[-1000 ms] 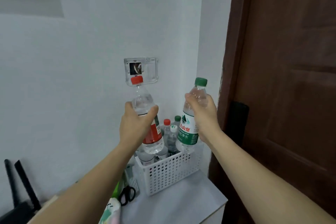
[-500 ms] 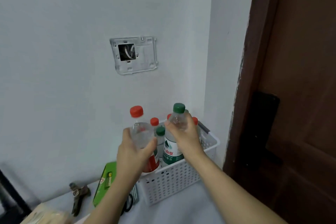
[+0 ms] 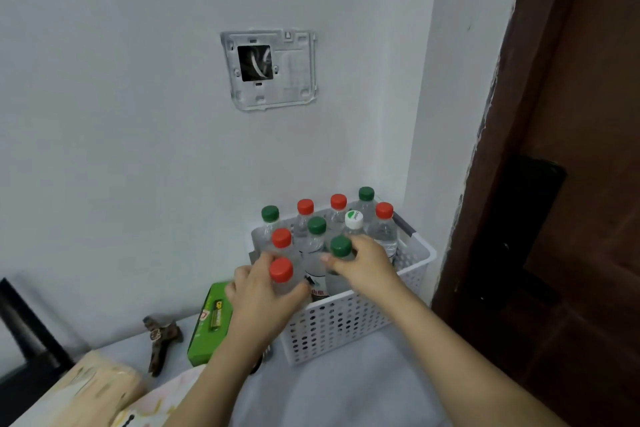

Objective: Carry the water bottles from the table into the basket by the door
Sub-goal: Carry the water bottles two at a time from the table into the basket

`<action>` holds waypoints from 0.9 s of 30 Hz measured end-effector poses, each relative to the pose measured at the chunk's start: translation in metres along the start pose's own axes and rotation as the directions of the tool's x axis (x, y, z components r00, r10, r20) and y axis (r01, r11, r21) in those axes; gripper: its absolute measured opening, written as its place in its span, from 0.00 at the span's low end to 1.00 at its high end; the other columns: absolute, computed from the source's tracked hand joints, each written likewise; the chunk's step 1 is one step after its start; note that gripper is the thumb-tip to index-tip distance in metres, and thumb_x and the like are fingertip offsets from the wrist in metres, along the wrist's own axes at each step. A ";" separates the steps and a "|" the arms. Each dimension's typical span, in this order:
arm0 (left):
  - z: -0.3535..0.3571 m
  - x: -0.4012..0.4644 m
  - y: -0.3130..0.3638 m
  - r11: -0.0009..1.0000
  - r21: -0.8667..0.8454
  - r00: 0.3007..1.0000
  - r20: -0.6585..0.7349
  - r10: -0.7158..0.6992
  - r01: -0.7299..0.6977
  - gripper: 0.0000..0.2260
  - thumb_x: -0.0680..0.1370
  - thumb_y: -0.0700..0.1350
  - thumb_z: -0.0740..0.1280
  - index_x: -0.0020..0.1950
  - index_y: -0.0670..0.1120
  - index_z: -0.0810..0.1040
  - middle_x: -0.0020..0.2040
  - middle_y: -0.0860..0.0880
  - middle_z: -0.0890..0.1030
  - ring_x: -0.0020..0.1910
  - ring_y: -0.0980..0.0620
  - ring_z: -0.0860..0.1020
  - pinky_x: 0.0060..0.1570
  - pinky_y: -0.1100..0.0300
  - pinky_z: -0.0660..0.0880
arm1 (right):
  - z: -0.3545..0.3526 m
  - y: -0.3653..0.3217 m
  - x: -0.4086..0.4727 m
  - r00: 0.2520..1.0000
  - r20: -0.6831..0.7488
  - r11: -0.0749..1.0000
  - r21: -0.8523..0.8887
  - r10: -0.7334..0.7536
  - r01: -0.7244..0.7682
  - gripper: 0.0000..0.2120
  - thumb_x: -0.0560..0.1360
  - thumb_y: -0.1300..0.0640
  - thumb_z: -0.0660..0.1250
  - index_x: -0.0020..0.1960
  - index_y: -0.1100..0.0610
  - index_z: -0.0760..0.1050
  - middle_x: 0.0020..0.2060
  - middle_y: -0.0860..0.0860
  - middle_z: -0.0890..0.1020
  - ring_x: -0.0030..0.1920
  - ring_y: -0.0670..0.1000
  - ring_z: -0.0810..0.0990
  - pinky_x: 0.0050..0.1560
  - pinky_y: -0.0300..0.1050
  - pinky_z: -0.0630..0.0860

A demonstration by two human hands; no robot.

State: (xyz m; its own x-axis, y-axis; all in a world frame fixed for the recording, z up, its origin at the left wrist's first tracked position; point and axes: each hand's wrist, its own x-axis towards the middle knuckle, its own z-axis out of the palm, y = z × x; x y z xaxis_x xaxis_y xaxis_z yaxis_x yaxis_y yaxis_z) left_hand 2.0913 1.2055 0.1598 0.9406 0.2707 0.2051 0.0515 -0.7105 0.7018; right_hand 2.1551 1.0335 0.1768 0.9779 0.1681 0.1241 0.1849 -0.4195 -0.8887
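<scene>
My left hand [image 3: 258, 295] gripped a red-capped bottle [image 3: 281, 270] and my right hand [image 3: 363, 263] a green-capped bottle [image 3: 340, 246], both lowered into the crowded white basket [image 3: 349, 322], where either might jam against neighbouring bottles.

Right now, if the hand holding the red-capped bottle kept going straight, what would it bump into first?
Probably the other red-capped bottle just beyond it in the basket. The left hand points up and away toward the crowded bottles, though depth is hard to judge from this one view.
</scene>
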 end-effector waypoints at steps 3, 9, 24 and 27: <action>-0.001 0.002 -0.006 0.998 0.061 0.999 0.038 -0.001 -0.002 0.22 0.64 0.69 0.59 0.51 0.57 0.71 0.49 0.59 0.76 0.56 0.52 0.65 0.55 0.55 0.56 | -0.005 0.002 0.001 1.000 0.002 1.000 -0.005 0.021 -0.021 0.07 0.73 0.49 0.74 0.48 0.49 0.79 0.48 0.44 0.81 0.48 0.42 0.79 0.49 0.40 0.75; -0.004 0.004 -0.011 0.992 0.120 0.996 0.087 0.023 -0.033 0.22 0.68 0.67 0.67 0.56 0.58 0.69 0.54 0.56 0.74 0.59 0.53 0.62 0.58 0.54 0.56 | -0.002 -0.007 -0.005 0.999 0.024 0.999 0.021 -0.046 0.046 0.08 0.73 0.53 0.75 0.44 0.45 0.76 0.49 0.43 0.79 0.50 0.40 0.77 0.48 0.34 0.71; -0.003 0.017 -0.009 0.964 0.200 0.974 0.181 0.138 -0.173 0.23 0.68 0.72 0.63 0.55 0.59 0.71 0.51 0.61 0.74 0.53 0.56 0.73 0.58 0.51 0.67 | 0.001 -0.004 -0.001 0.988 0.149 1.000 0.005 -0.030 0.030 0.12 0.75 0.50 0.72 0.56 0.48 0.76 0.56 0.44 0.78 0.59 0.47 0.76 0.64 0.47 0.71; -0.004 0.018 -0.008 0.974 0.157 0.965 0.229 0.125 -0.163 0.24 0.68 0.71 0.66 0.57 0.58 0.71 0.52 0.59 0.74 0.52 0.56 0.74 0.58 0.49 0.74 | -0.002 -0.004 -0.001 0.977 0.209 0.986 -0.148 -0.039 0.071 0.13 0.76 0.46 0.69 0.59 0.48 0.76 0.57 0.44 0.77 0.61 0.48 0.75 0.65 0.51 0.72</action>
State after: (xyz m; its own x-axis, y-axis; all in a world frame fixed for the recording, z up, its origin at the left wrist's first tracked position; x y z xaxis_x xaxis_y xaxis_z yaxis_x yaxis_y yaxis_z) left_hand 2.1061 1.2186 0.1608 0.9913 0.0238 0.1294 -0.0508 -0.8381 0.5432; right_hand 2.1539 1.0338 0.1813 0.9280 0.3671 0.0639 0.2664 -0.5335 -0.8027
